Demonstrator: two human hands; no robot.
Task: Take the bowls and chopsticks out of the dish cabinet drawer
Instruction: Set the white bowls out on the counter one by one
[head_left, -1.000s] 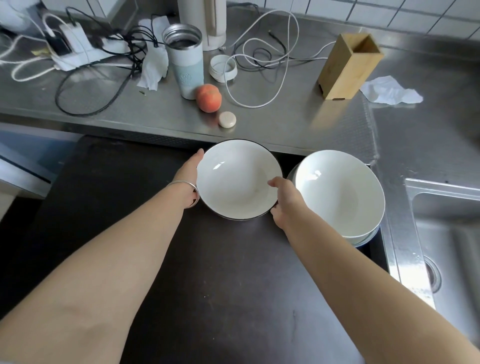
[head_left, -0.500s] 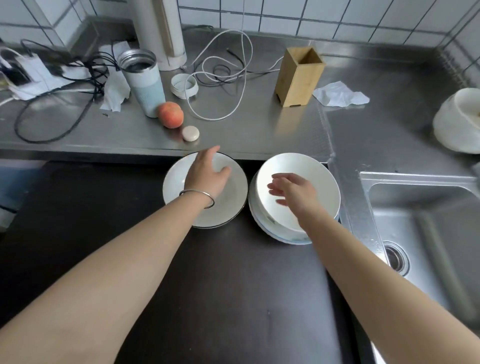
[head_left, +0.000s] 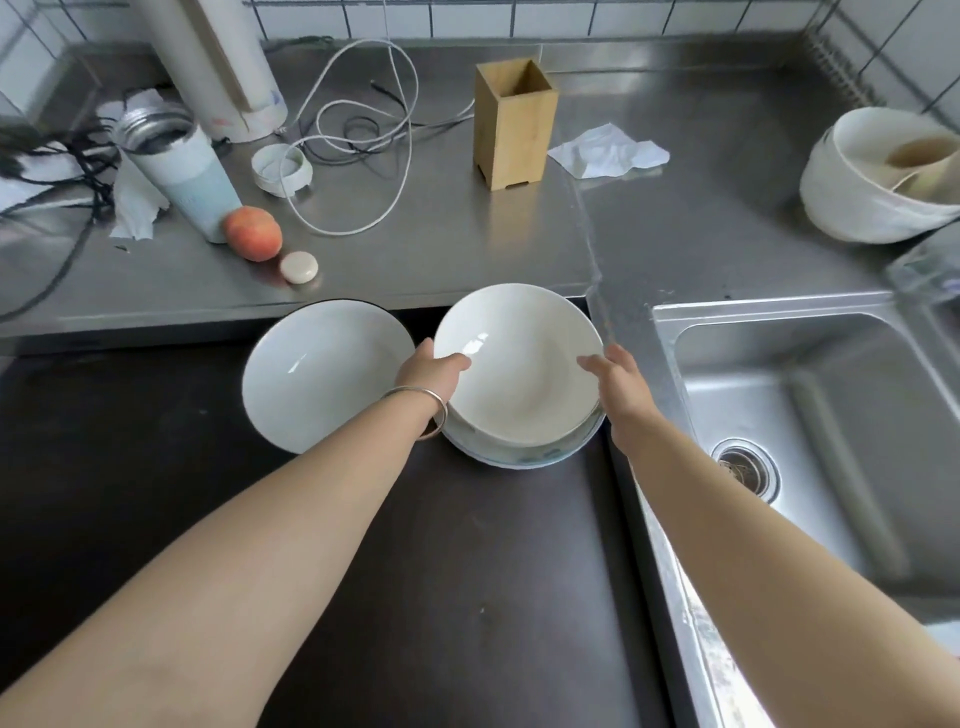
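Your L hand (head_left: 434, 371) & R hand (head_left: 618, 387) grip top bowl (head_left: 519, 379) by opposite rims, thumbs inside, just below counter (head_left: 467, 249) front edge; second bowl (head_left: 322, 374) just beside, on L.

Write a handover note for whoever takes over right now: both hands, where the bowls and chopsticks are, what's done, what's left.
Left hand: grips the left rim of the top bowl, thumb inside.
Right hand: holds its right rim.
The top bowl sits tilted on the stack, on the dark surface below the counter. The black-rimmed bowl sits alone, left of the stack.
No chopsticks in view.
Done: no bowl from here is on the counter yet.
Left: lift out every bowl, then find the chopsticks.
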